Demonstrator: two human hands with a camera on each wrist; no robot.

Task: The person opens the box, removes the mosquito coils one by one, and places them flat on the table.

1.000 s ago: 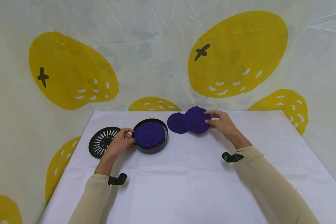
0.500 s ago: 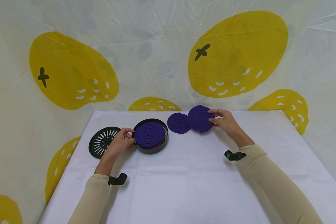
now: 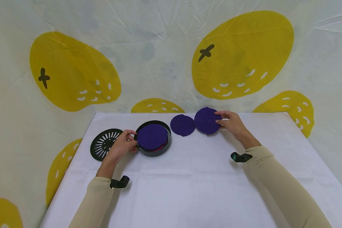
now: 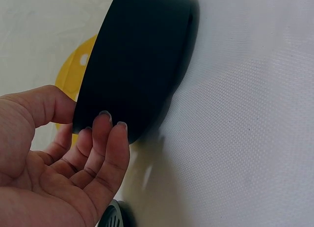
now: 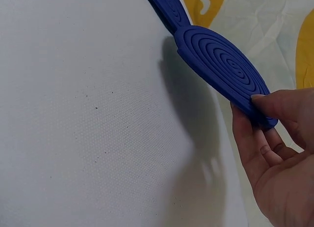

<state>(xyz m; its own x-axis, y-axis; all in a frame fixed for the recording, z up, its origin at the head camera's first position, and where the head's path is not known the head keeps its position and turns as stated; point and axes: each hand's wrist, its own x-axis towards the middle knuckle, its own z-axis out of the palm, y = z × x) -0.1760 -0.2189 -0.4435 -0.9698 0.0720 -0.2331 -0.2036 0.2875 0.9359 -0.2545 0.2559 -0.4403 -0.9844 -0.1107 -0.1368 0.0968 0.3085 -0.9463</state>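
A round black tray (image 3: 164,148) (image 4: 137,65) stands on the white table (image 3: 188,183) with a purple spiral coil (image 3: 152,136) lying in it. My left hand (image 3: 122,145) (image 4: 73,158) grips the tray's left rim, thumb on top and fingers against its wall. A second purple coil (image 3: 182,125) (image 5: 164,6) lies flat on the table. Just right of it, my right hand (image 3: 231,122) (image 5: 274,153) pinches the right edge of a third purple coil (image 3: 207,120) (image 5: 223,70) and holds it tilted above the cloth.
A black slotted lid (image 3: 104,147) lies flat left of the tray. The table's back edge meets a white backdrop with yellow lemon prints (image 3: 242,53). The cloth in front of both hands is bare.
My right hand has lifted its coil off the flat coil and carried it to the right, so the two no longer overlap. The left hand and the tray have stayed put.
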